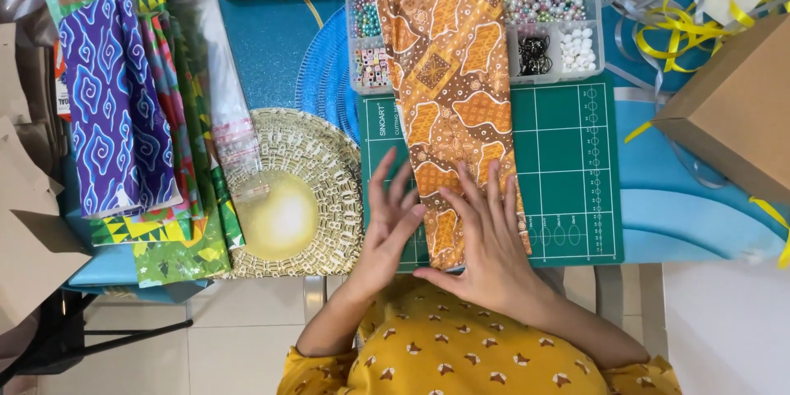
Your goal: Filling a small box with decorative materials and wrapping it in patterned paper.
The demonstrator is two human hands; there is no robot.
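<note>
Head view: a folded orange patterned cloth (451,99) lies lengthwise across the green cutting mat (568,173), its far end over the clear bead box (550,16). The left hand (387,226) and right hand (487,239), both open and flat, press the cloth's near end. A woven placemat (317,156) lies just left.

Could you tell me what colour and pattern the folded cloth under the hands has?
Orange-brown batik cloth, patchwork motifs; head view.
</note>
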